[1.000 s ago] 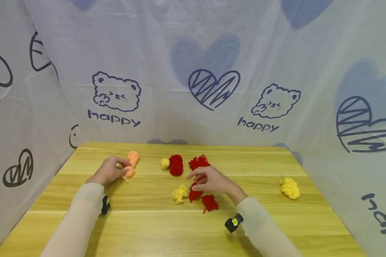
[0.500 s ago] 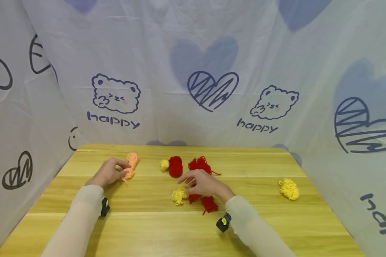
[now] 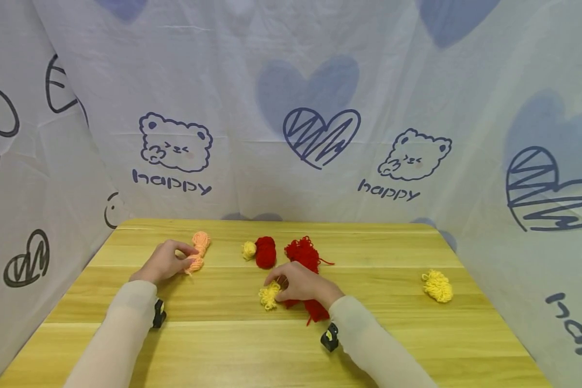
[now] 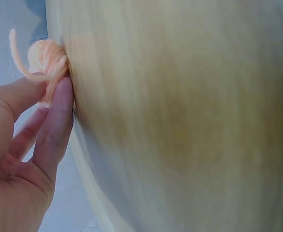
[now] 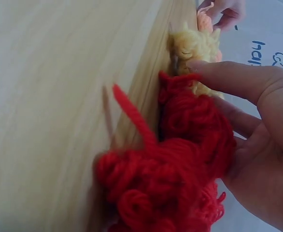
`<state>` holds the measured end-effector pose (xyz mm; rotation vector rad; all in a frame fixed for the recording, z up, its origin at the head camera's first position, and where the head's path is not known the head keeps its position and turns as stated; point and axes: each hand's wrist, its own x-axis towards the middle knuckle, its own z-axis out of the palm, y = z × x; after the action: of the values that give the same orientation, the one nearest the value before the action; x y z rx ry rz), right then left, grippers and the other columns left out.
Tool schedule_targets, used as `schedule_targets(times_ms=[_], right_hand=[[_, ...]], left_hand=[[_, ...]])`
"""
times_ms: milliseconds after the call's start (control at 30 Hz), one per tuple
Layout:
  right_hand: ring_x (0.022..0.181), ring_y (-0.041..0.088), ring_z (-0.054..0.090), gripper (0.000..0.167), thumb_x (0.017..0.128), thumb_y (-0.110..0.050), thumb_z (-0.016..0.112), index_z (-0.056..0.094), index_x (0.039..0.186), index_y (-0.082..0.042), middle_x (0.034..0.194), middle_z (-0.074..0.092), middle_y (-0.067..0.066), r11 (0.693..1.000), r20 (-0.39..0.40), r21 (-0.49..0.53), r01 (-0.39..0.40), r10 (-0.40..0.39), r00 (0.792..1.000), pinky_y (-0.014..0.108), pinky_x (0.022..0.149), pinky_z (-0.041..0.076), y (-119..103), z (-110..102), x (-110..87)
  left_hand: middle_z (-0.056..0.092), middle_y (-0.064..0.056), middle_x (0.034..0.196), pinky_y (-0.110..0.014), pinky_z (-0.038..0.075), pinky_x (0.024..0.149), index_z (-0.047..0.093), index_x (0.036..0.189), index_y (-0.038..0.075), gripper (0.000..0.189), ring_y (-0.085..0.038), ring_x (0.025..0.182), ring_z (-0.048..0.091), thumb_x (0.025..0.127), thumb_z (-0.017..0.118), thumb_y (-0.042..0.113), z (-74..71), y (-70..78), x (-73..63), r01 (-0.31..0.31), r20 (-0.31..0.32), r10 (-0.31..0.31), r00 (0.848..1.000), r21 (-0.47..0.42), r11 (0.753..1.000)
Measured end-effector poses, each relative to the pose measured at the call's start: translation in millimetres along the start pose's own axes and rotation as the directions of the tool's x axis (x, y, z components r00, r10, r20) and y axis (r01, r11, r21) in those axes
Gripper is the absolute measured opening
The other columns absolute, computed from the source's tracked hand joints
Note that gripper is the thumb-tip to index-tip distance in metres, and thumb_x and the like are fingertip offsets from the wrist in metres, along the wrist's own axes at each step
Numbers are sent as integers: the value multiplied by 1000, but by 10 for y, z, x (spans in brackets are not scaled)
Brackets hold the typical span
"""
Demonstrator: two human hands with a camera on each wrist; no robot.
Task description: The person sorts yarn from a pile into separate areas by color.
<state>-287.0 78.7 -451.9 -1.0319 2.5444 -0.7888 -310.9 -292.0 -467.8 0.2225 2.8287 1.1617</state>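
Note:
My left hand (image 3: 164, 262) pinches the near end of a peach yarn skein (image 3: 201, 242) at the table's left. In the left wrist view, thumb and fingers close on the peach yarn (image 4: 47, 57), and a loose tail sticks up from it. Further right, my right hand (image 3: 303, 281) has thumb and fingertips around a small looped bundle of yellow yarn (image 3: 269, 296). Red yarn (image 3: 316, 310) lies beneath that hand, partly hidden by it. The right wrist view has the thumb against the yellow yarn (image 5: 192, 43), with red bundles (image 5: 194, 116) close in front.
Behind the right hand lies a looped red yarn bundle (image 3: 302, 250). A dark red yarn ball (image 3: 265, 252) and a small yellow ball (image 3: 249, 250) sit side by side at the back. Another yellow bundle (image 3: 437, 286) rests far right. Printed cloth (image 3: 252, 161) walls the wooden table (image 3: 223, 350).
My right hand has moved left and nearer from over the red yarn to the small yellow bundle and taken hold of it. The left hand stays on the peach skein.

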Motion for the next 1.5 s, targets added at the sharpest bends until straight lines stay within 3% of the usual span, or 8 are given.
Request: schedule_targets(times_ms=[400,667,933,1500], right_hand=[[91,9,68,27,87,-8,83,79,111,-17,110,77,-1,999,-10,36,-4,5,1000,18,82,56,33,12,40],[87,6,65,22,88,-9,81,80,107,-20,106,76,-6,993,-65,116,0,8,998,18,81,56,16,-33,-7],[93,18,64,23,87,-9,81,80,105,-24,105,73,-8,980,-103,196,-11,32,994,24,84,57,-32,-164,-97],[90,15,65,19,88,-10,79,79,106,-16,107,75,2,988,-160,156,6,19,987,21,76,59,94,-462,-368]], left_hand=[[67,-29,126,-25,59,65,72,122,-4,27,-13,76,69,98,66,3,-1,18,-8,1,-3,-1,1000,11,1000],[66,-29,127,-26,58,66,71,123,-4,27,-14,77,68,97,67,3,9,37,-27,11,1,-11,1000,11,1000],[65,-29,130,-25,58,65,72,122,-4,26,-14,76,68,97,67,3,13,24,-21,10,-2,-10,1000,13,1000],[66,-28,129,-26,58,66,71,124,-4,27,-12,74,68,98,66,5,-3,4,6,18,1,-18,1000,16,1000]])
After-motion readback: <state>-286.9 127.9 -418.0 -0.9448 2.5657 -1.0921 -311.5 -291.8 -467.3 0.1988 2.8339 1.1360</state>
